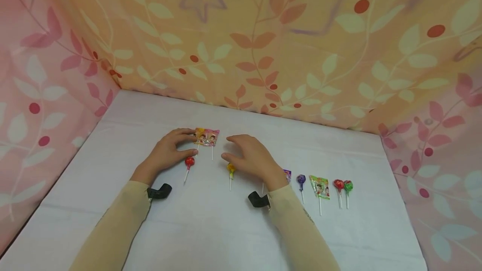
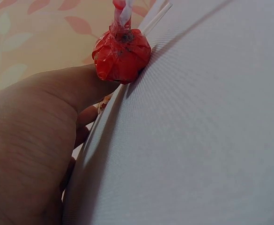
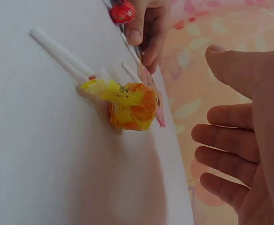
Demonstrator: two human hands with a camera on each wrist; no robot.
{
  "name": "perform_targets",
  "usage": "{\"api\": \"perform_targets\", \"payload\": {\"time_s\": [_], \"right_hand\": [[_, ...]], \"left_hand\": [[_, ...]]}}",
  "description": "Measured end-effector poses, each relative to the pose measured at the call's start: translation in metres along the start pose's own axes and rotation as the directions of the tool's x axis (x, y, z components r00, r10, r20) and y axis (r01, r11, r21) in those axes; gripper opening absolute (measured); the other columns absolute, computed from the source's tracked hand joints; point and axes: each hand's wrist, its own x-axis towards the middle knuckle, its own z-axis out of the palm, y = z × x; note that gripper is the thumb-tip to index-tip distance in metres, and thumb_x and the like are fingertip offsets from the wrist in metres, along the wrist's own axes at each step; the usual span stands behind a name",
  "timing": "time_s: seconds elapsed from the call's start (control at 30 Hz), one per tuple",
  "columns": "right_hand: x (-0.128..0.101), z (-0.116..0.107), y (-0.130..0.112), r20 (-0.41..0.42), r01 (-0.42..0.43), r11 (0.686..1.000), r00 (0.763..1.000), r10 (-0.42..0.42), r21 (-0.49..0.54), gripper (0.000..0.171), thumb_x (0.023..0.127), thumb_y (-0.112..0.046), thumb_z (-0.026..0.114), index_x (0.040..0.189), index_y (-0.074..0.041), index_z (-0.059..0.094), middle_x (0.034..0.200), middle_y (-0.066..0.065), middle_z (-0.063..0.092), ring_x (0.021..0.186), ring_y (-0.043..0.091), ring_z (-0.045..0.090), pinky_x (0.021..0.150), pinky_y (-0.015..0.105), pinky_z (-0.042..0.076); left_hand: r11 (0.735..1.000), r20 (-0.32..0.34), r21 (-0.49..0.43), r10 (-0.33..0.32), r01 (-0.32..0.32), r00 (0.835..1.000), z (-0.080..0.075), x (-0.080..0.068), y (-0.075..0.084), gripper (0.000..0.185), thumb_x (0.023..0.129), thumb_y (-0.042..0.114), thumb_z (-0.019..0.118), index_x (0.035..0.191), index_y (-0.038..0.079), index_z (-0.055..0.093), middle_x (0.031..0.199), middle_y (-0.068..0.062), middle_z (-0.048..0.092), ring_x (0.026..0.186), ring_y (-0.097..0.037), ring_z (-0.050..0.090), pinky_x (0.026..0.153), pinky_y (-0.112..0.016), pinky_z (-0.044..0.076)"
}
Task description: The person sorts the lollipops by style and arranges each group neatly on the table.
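Note:
My left hand (image 1: pixel 165 152) rests at the left side of two flat-wrapped lollipops (image 1: pixel 211 137) that lie side by side with sticks toward me. Its fingertips reach the left wrapper's edge; whether they press on it I cannot tell. Just below the thumb is a red lollipop (image 1: pixel 189 162), seen large in the left wrist view with its twisted red wrapper (image 2: pixel 122 56). My right hand (image 1: pixel 252 158) hovers with fingers loosely extended, holding nothing. Near its thumb lies a yellow lollipop (image 1: pixel 231 168); the right wrist view shows its orange-yellow wrapper (image 3: pixel 134 105) apart from the fingers.
Right of the right wrist lie a purple wrapper (image 1: pixel 288 175) partly hidden by the arm, a purple lollipop (image 1: pixel 301 179), a green flat-wrapped lollipop (image 1: pixel 320 187), and red (image 1: pixel 339 185) and green (image 1: pixel 348 185) lollipops together. Patterned cloth (image 1: pixel 248 53) walls the white table (image 1: pixel 196 237).

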Motion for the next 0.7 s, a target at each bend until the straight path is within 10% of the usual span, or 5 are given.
{"api": "perform_targets", "payload": {"time_s": [0.7], "right_hand": [[-0.033, -0.018, 0.016, -0.097, 0.022, 0.998, 0.995, -0.029, -0.063, 0.059, 0.103, -0.048, 0.075, 0.146, -0.008, 0.068, 0.146, 0.004, 0.067, 0.141, 0.023, 0.058, 0.121, 0.045, 0.046]], "left_hand": [[1.000, 0.008, -0.003, -0.001, 0.001, 1.000, 0.000, 0.000, -0.003, 0.055, 0.095, 0.040, 0.089, 0.142, 0.017, 0.075, 0.160, -0.008, 0.056, 0.154, -0.037, 0.043, 0.124, -0.066, 0.035]]}}
